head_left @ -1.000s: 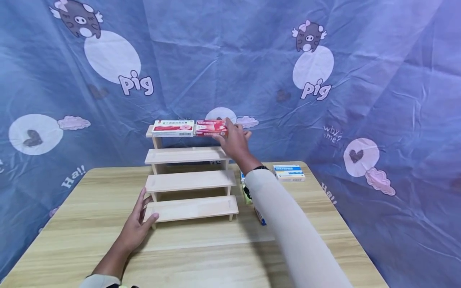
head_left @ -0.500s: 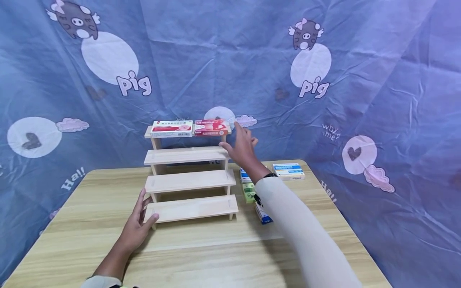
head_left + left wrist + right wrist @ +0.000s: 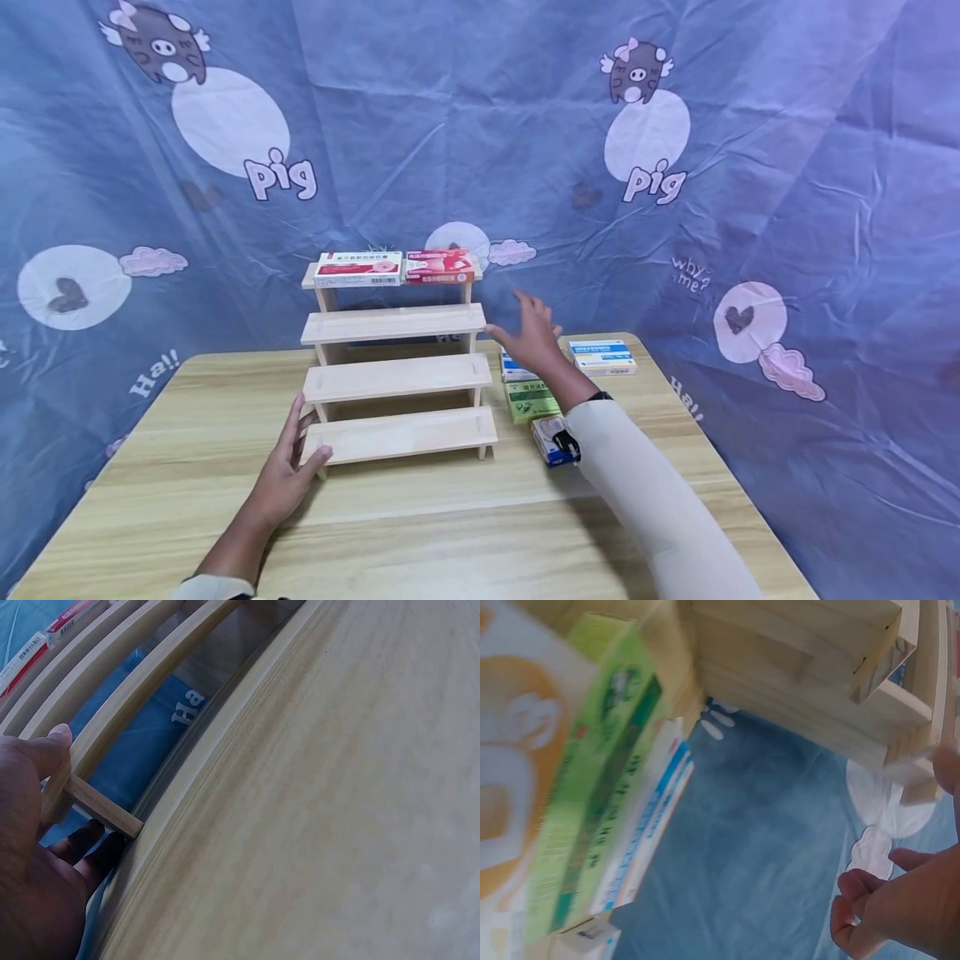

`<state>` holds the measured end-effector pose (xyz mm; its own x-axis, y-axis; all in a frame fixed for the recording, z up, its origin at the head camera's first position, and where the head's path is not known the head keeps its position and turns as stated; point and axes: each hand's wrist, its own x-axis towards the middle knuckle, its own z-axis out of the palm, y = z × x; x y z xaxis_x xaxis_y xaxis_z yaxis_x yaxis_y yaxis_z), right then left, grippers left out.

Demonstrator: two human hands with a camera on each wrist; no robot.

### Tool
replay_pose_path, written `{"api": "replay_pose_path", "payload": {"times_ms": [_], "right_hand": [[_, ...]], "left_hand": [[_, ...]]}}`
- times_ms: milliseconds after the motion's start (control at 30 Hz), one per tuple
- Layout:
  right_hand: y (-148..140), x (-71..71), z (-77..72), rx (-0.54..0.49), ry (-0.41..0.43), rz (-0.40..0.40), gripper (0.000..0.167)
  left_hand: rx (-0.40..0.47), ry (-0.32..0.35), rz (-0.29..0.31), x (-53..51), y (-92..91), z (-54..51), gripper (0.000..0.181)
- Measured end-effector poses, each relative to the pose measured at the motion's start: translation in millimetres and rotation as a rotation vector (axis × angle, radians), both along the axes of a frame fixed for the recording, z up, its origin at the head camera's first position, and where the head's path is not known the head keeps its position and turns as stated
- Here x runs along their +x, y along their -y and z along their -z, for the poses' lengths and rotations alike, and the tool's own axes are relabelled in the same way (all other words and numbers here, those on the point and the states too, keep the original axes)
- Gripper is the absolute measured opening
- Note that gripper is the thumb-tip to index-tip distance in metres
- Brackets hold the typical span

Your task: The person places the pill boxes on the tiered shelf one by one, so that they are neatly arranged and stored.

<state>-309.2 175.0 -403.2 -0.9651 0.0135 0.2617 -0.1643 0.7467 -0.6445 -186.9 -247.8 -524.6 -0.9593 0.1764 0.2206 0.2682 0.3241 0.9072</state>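
A four-tier wooden step rack [image 3: 397, 379] stands on the table. My left hand [image 3: 281, 479] grips the left end of its lowest tier, thumb on top and fingers around the side; the left wrist view shows the thumb [image 3: 58, 742] on the board. On the top tier lie a white-and-red medicine box [image 3: 358, 268] and, to its right, a red-pink medicine box [image 3: 440, 267]. My right hand [image 3: 536, 337] is in the air right of the rack, holding nothing, fingers loosely spread. Below it lie a green medicine box [image 3: 528, 402] and a partly covered blue-and-white box [image 3: 513, 368].
Another blue-and-white box [image 3: 602, 357] lies at the table's back right. Nearer, a blue-and-orange box [image 3: 549, 443] is partly hidden by the right cuff. A blue patterned cloth [image 3: 465, 125] hangs behind the wooden table [image 3: 420, 533].
My right hand has let go of the red-pink box on the top tier and moved right and down, uncovering the boxes on the table. My left hand stays on the rack.
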Motion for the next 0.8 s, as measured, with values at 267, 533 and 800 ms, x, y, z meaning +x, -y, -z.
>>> {"api": "replay_pose_path", "payload": {"times_ms": [267, 533, 800], "right_hand": [[-24.0, 15.2, 18.2, -0.003, 0.115, 0.015, 0.087], [-52.4, 24.9, 31.4, -0.047, 0.216, 0.009, 0.082], [-92.0, 21.8, 37.4, -0.148, 0.263, 0.069, 0.083]], "left_hand": [[0.002, -0.007, 0.003, 0.6, 0.3, -1.6, 0.098], [-0.013, 0.007, -0.013, 1.3, -0.9, 0.5, 0.099], [-0.008, -0.007, -0.013, -0.4, -0.7, -1.0, 0.099]]}}
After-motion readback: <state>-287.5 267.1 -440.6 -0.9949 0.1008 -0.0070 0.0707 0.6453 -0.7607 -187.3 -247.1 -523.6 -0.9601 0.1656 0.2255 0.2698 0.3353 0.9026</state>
